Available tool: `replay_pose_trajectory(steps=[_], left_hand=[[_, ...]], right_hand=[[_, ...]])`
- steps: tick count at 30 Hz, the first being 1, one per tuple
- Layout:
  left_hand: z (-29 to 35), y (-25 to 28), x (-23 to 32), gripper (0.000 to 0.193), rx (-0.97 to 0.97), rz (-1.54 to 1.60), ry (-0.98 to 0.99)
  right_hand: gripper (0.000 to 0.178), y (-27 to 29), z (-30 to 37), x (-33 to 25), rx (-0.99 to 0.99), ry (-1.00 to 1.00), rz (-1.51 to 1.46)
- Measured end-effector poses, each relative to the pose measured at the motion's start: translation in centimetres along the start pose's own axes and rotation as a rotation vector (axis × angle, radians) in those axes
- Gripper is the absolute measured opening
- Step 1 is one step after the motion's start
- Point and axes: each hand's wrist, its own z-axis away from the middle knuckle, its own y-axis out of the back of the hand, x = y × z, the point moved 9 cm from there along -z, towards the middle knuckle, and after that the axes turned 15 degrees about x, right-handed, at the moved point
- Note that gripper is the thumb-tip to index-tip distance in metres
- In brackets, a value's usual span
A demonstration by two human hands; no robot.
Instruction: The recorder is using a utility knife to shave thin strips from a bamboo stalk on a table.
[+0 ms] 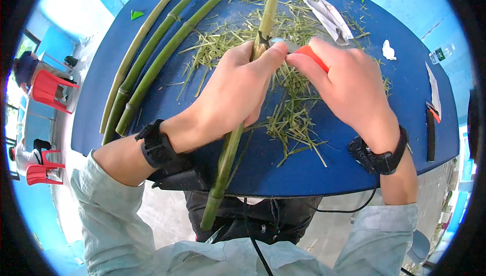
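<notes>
A long bamboo pole (223, 169) runs at a slant from my lap up over the table, green at its near end and pale, stripped of skin, at its far end. My left hand (230, 83) is closed around its middle, just below a dark joint, with the thumb reaching toward the blade. In my right hand (349, 81) is an orange-handled knife (315, 57), gripped at the handle. Its blade lies against or very close to the pole at the joint, partly hidden by my left thumb. Green and yellowish bamboo shavings (293, 119) lie under and around both hands.
Three bamboo poles (177, 55) lie along the left of the blue table (354, 169). Folded white paper (331, 17), crumpled tissue (388, 50) and a black strip-shaped object (431, 134) lie to the right. Black cables hang near my wrists. Red chairs (48, 88) and people are at far left.
</notes>
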Motion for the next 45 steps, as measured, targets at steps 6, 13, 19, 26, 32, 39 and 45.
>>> replay_pose_trajectory(steps=[6,13,19,26,32,39,45], left_hand=[[-0.2,0.1,0.2,0.046,0.018,-0.059,-0.019],[-0.3,0.2,-0.1,0.048,0.065,-0.068,0.027],[0.4,-0.9,0.7,0.054,0.047,-0.102,-0.005],[1.2,-1.9,1.0,0.045,-0.039,-0.223,-0.068],[1.4,-1.7,0.8,0.032,-0.115,-0.151,-0.067],[0.9,-1.5,0.6,0.039,-0.179,0.091,-0.062],[0.3,-1.4,0.2,0.044,-0.247,0.244,0.012]], right_hand=[[0.045,0.1,0.0,-0.3,0.036,-0.019,0.057],[0.044,0.4,0.0,-0.3,0.058,-0.016,0.091],[0.046,0.1,-0.3,1.7,0.085,-0.068,0.075],[0.048,0.2,-1.4,6.8,0.086,-0.262,0.183],[0.064,0.7,-1.3,9.6,0.036,-0.384,0.092],[0.067,-1.1,0.0,9.7,-0.097,-0.417,-0.189],[0.063,-3.1,1.2,7.5,-0.301,-0.536,-0.594]])
